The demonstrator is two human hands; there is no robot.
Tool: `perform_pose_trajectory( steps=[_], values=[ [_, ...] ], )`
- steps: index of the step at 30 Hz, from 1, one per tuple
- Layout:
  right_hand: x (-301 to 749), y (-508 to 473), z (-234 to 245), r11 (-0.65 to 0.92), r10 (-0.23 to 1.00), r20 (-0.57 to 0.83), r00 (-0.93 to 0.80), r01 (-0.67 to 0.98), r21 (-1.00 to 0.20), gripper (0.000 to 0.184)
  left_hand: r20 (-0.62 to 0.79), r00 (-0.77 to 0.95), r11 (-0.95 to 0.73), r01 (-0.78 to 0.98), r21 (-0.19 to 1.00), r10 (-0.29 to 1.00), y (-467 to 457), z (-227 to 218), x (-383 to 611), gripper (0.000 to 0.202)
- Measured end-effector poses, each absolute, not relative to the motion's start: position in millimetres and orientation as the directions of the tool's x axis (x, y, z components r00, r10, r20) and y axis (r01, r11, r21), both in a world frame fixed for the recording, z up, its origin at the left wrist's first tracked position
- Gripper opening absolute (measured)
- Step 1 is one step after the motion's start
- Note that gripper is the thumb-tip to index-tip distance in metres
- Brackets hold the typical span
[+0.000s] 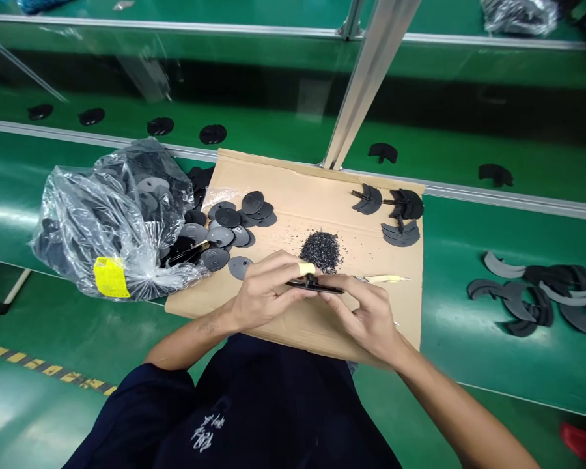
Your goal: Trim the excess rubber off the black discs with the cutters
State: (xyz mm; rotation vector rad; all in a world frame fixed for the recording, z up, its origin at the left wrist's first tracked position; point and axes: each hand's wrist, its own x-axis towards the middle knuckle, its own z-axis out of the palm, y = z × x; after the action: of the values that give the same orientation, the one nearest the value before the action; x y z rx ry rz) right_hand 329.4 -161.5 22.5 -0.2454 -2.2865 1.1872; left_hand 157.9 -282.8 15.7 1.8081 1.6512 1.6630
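Between both hands a thin black plastic disc [332, 288] is held nearly edge-on, with a small black piece standing on its upper side. My left hand [266, 290] pinches its left end, and a pale yellow cover wraps one fingertip. My right hand [371, 316] grips the right end with thumb and fingers. Just beyond the hands, a heap of tiny black bits [321, 252] lies on a cardboard sheet [303, 189]. A tool with pale yellow handles [383, 279] lies partly hidden behind my right hand. Several loose black discs [227, 218] lie left of the heap.
A clear plastic bag [112, 228] of dark discs, with a yellow label, sits at the left. Crescent-shaped black parts [403, 205] rest on the cardboard's right side, and more curved pieces [532, 293] lie farther right. A metal post [371, 85] rises behind the cardboard.
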Motion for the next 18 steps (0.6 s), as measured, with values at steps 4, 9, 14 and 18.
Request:
perform_pose_trajectory(
  steps=[4, 9, 14, 18],
  values=[
    [333.8, -155.7, 22.5, 0.688, 0.308, 0.463, -0.831, -0.141, -0.712, 0.027, 0.614, -0.176, -0.4, 0.617, 0.678, 0.77, -280.7, 18.4, 157.7, 0.024],
    [336.5, -153.3, 18.8, 0.718, 0.263, 0.533, -0.804, -0.205, -0.665, 0.038, 0.625, -0.106, -0.476, 0.555, 0.682, 0.773, -277.6, 20.8, 157.3, 0.024],
    [340.2, -153.5, 22.3, 0.707, 0.235, 0.471, -0.85, -0.183, -0.683, 0.038, 0.679, -0.098, -0.509, 0.587, 0.63, 0.727, -280.2, 16.3, 158.1, 0.021],
    [343.6, -153.7, 25.9, 0.685, 0.225, 0.446, -0.866, -0.185, -0.705, 0.038, 0.671, -0.075, -0.52, 0.569, 0.637, 0.738, -282.6, 15.1, 159.4, 0.018]
  ],
)
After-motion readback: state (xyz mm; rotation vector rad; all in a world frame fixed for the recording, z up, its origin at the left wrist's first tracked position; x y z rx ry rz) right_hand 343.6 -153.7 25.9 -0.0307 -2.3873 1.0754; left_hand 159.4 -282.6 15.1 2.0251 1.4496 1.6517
